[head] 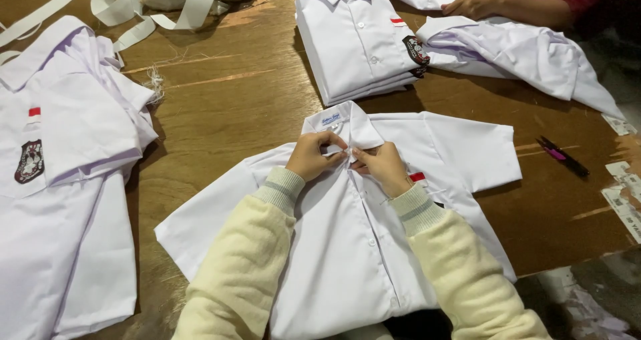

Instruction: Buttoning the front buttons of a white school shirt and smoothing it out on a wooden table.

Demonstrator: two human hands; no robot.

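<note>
Centrally, both hands [350, 161] pinch smooth white shirt [347, 246] collar.

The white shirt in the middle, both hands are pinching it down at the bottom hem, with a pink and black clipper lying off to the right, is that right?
Not quite. The head view shows the left hand and right hand pinching the shirt at the top of the placket, just under the collar, not at the hem. The clipper does lie off to the right.

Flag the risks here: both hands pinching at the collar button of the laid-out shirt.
1. Both hands, left hand and right hand, bunch the white shirt at the collar; creases may set in.
2. The pink-handled tool lies near the right sleeve; a snag seems possible.
3. The folded stack sits close; shirts could mix.
</note>
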